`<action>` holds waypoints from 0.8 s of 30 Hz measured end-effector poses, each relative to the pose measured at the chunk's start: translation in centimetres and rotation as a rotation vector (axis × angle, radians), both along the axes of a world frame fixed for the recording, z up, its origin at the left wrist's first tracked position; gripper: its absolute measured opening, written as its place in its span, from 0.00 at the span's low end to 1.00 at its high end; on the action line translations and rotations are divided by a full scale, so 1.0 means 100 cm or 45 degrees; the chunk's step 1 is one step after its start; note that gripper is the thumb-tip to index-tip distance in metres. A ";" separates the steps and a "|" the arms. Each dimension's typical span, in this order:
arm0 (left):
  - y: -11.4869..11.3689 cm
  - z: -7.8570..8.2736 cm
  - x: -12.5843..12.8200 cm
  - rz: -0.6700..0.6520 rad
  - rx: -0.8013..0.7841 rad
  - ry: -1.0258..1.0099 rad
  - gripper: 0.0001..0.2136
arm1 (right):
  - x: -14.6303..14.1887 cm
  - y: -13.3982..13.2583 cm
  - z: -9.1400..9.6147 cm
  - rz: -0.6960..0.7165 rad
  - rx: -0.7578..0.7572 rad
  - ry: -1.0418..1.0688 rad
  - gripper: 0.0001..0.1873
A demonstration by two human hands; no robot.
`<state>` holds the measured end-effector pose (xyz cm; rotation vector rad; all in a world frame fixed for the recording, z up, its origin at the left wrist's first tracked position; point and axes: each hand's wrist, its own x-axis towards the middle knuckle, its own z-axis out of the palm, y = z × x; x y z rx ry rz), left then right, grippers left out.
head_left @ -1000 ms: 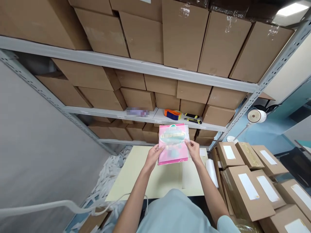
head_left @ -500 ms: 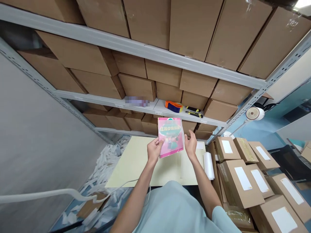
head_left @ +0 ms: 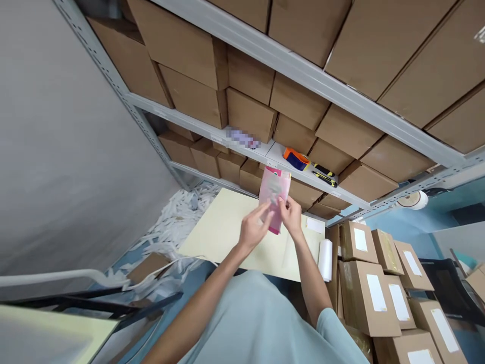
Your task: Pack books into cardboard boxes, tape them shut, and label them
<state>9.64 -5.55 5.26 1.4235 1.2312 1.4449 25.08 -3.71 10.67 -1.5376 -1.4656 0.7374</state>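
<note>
A thin pink booklet-like packet (head_left: 273, 189) with a cloudy, clear plastic cover hangs tilted in front of me, above the table. My right hand (head_left: 291, 216) grips its right edge, thumb on the front. At the lower left of the packet is my left hand (head_left: 254, 227), thumb and index finger apart, the fingertips against or very near the plastic. The pale yellow tabletop (head_left: 212, 227) lies beneath both hands. The printing on the packet is too blurred to read.
A roll of white plastic (head_left: 325, 260) lies at the table's right end. Beyond it, labelled cartons (head_left: 375, 298) are stacked. An orange-and-blue tape dispenser (head_left: 296, 158) and box cutters (head_left: 324, 177) rest on the shelf ahead. White scraps (head_left: 166, 227) cover the floor at left.
The packet has turned and looks narrower. My right hand has come onto its right edge, while my left hand has loosened from its left edge. The view has tilted and swung left.
</note>
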 end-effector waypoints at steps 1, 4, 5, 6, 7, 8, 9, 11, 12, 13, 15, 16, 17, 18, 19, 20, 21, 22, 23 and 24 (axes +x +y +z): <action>0.010 -0.001 -0.017 0.093 -0.066 -0.062 0.28 | 0.003 0.002 0.003 0.080 0.015 0.116 0.27; 0.038 -0.012 -0.070 0.115 -0.427 -0.309 0.35 | 0.008 0.002 0.013 0.237 0.000 0.374 0.29; 0.045 -0.017 -0.085 -0.027 -0.532 -0.409 0.37 | 0.007 0.001 0.017 0.254 -0.018 0.409 0.29; 0.050 -0.021 -0.097 -0.163 -0.601 -0.505 0.38 | 0.005 0.000 0.020 0.257 -0.037 0.424 0.30; 0.052 -0.025 -0.108 -0.262 -0.628 -0.583 0.38 | 0.002 -0.001 0.023 0.251 -0.057 0.427 0.30; 0.054 -0.027 -0.115 -0.294 -0.624 -0.639 0.37 | -0.002 -0.001 0.025 0.239 -0.075 0.423 0.31; 0.054 -0.029 -0.121 -0.267 -0.604 -0.673 0.36 | -0.006 0.000 0.026 0.226 -0.093 0.420 0.31; 0.054 -0.030 -0.128 -0.152 -0.555 -0.692 0.34 | -0.015 0.006 0.024 0.212 -0.121 0.430 0.32; 0.055 -0.030 -0.131 -0.110 -0.541 -0.694 0.34 | -0.019 0.010 0.021 0.209 -0.130 0.443 0.32; 0.056 -0.030 -0.135 -0.079 -0.532 -0.696 0.34 | -0.023 0.014 0.018 0.207 -0.138 0.458 0.31; 0.060 -0.030 -0.143 -0.014 -0.515 -0.698 0.35 | -0.030 0.025 0.006 0.188 -0.168 0.474 0.32; 0.063 -0.030 -0.148 0.025 -0.499 -0.689 0.35 | -0.034 0.030 -0.001 0.149 -0.188 0.463 0.32; 0.066 -0.030 -0.153 0.060 -0.478 -0.669 0.35 | -0.039 0.035 -0.008 0.080 -0.204 0.432 0.32; 0.069 -0.030 -0.157 0.089 -0.451 -0.637 0.34 | -0.045 0.038 -0.017 -0.003 -0.213 0.388 0.32; 0.071 -0.030 -0.161 0.109 -0.419 -0.592 0.33 | -0.052 0.041 -0.025 -0.083 -0.219 0.342 0.32; 0.072 -0.030 -0.163 0.113 -0.382 -0.534 0.31 | -0.061 0.042 -0.034 -0.137 -0.233 0.313 0.33; 0.072 -0.030 -0.164 0.098 -0.339 -0.456 0.29 | -0.073 0.041 -0.043 -0.146 -0.263 0.315 0.33; 0.071 -0.030 -0.163 0.067 -0.294 -0.356 0.26 | -0.086 0.040 -0.052 -0.107 -0.317 0.351 0.34; 0.068 -0.032 -0.161 0.026 -0.249 -0.236 0.23 | -0.100 0.037 -0.061 -0.033 -0.389 0.416 0.36; 0.065 -0.034 -0.158 -0.025 -0.210 -0.106 0.20 | -0.115 0.034 -0.070 0.045 -0.461 0.492 0.37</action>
